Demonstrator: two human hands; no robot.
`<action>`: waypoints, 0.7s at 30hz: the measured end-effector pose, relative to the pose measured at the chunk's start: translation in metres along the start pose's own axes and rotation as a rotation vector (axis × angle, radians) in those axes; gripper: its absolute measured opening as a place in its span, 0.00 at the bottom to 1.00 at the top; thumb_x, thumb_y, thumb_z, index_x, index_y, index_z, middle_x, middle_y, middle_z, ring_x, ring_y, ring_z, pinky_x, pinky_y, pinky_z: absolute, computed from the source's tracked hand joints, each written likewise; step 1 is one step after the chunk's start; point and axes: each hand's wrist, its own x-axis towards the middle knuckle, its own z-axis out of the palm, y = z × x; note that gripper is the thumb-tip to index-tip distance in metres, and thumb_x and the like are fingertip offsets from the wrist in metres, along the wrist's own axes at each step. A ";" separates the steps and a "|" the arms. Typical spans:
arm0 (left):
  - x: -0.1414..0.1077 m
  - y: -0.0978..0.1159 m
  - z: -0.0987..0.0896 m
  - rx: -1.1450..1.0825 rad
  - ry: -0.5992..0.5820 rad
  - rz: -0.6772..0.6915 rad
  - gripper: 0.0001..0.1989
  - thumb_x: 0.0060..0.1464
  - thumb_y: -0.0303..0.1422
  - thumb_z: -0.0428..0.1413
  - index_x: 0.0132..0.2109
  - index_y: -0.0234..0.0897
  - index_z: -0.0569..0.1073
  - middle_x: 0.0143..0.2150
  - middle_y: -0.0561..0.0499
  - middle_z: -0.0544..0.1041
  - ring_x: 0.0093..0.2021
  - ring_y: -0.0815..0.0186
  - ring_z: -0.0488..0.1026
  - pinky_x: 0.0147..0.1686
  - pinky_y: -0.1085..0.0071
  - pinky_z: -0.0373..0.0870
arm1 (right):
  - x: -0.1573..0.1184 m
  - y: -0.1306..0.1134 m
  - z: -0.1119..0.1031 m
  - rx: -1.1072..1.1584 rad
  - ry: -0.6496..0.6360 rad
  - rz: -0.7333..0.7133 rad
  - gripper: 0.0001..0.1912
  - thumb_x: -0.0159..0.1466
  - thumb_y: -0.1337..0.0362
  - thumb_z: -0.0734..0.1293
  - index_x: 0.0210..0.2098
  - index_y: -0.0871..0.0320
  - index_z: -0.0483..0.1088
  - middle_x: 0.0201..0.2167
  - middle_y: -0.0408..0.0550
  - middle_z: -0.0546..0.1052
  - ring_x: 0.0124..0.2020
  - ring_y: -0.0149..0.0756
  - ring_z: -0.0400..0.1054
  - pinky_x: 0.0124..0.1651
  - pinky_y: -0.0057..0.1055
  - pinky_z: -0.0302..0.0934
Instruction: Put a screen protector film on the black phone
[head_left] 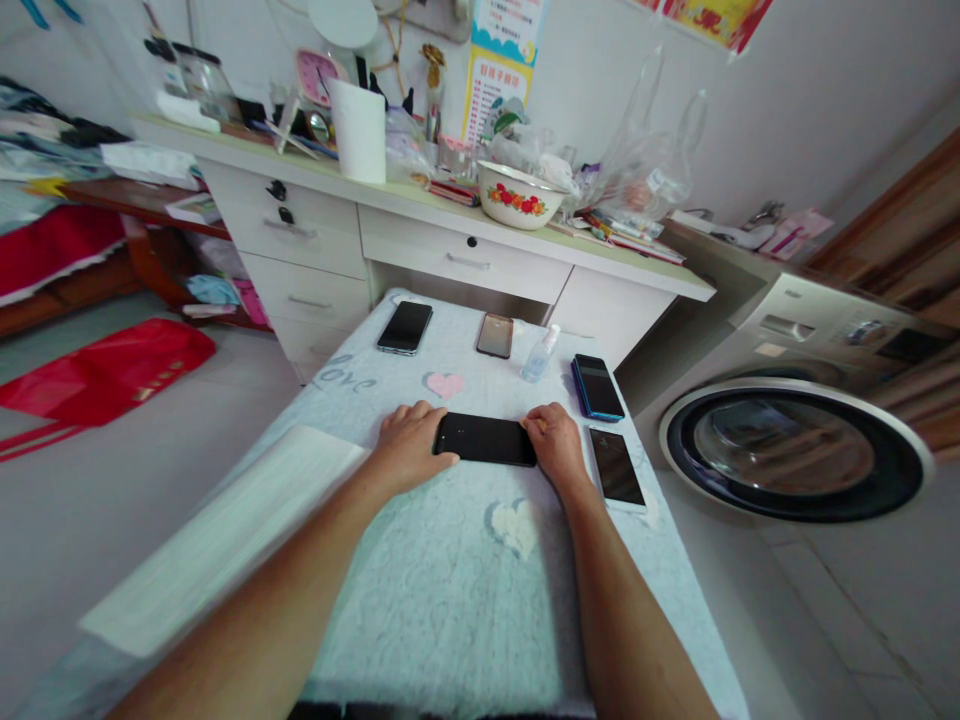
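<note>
A black smartphone [486,440] lies sideways on the cloth-covered table [450,590], between my two hands. My left hand [411,445] grips its left end, thumb at the near edge and fingers at the far side. At the other end, my right hand [555,440] is closed on the phone's corner, its fingertips partly hidden. To the right lie a white-framed phone [618,468] and a blue-edged phone [598,388]. Farther back are a dark phone [405,328], a brownish phone case [495,336] and a clear spray bottle [541,354].
A folded white cloth [232,540] lies along the table's left side. Behind stands a white desk [465,255] carrying a flowered enamel bowl [521,196], a paper roll [358,130] and plastic bags. A washing machine [795,400] is at the right; a red bag [112,370] lies on the floor.
</note>
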 end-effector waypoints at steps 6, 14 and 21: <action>0.000 0.001 -0.001 -0.002 -0.003 0.002 0.29 0.46 0.46 0.54 0.55 0.41 0.66 0.52 0.45 0.68 0.50 0.53 0.63 0.50 0.61 0.58 | -0.001 -0.001 -0.001 -0.035 -0.029 -0.005 0.07 0.61 0.64 0.64 0.30 0.58 0.74 0.31 0.46 0.71 0.33 0.32 0.65 0.37 0.27 0.54; 0.000 0.001 -0.002 -0.009 -0.003 0.000 0.28 0.46 0.46 0.55 0.55 0.42 0.66 0.52 0.46 0.68 0.50 0.54 0.63 0.50 0.62 0.58 | -0.005 -0.001 -0.013 -0.013 -0.118 0.019 0.06 0.59 0.64 0.66 0.30 0.59 0.74 0.29 0.46 0.74 0.31 0.32 0.66 0.35 0.27 0.54; 0.000 0.001 -0.001 -0.005 -0.007 -0.005 0.28 0.46 0.46 0.55 0.54 0.42 0.66 0.52 0.46 0.68 0.50 0.53 0.64 0.50 0.62 0.58 | -0.005 0.002 -0.015 -0.045 -0.068 0.027 0.07 0.59 0.63 0.66 0.30 0.58 0.75 0.31 0.47 0.74 0.32 0.33 0.66 0.36 0.27 0.54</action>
